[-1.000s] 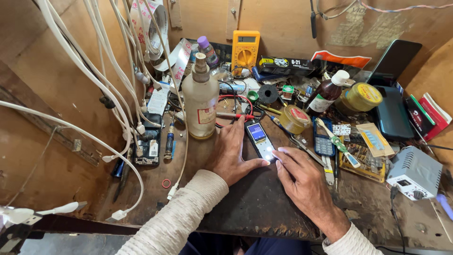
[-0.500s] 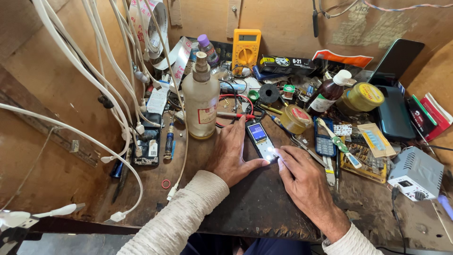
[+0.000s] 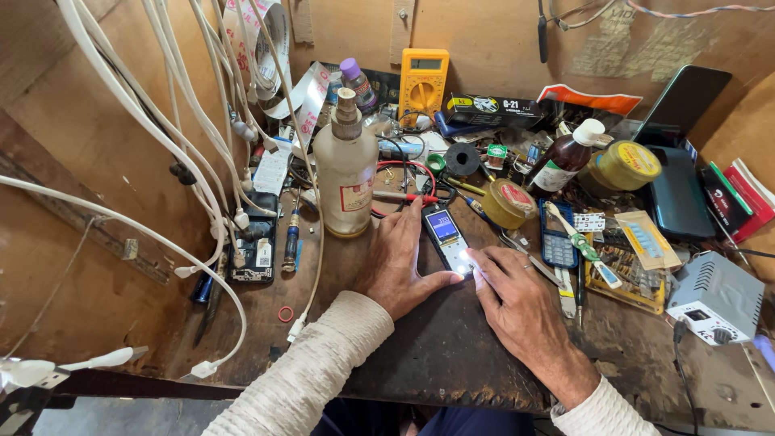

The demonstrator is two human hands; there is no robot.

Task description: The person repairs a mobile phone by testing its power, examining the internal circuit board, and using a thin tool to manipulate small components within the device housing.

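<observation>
A dark, worn wooden workbench point(image 3: 452, 363) carries everything, and both hands lie flat on it: the left hand point(image 3: 395, 262) and the right hand point(image 3: 517, 303) press a small lit keypad phone point(image 3: 446, 236) between them. Just beyond the left hand stands a tall cloudy plastic bottle point(image 3: 345, 182), with a black opened phone point(image 3: 257, 246) and a small red rubber ring point(image 3: 286, 313) farther to its left, and white cables point(image 3: 218, 202) trailing down there. Beyond the right hand sit a yellow tape roll point(image 3: 507, 203), a blue keypad phone point(image 3: 557, 236) and a brown bottle with a white cap point(image 3: 569, 157); a yellow multimeter point(image 3: 423, 81) leans at the back, and a grey box-shaped unit point(image 3: 714, 297) rests well to that hand's right.
</observation>
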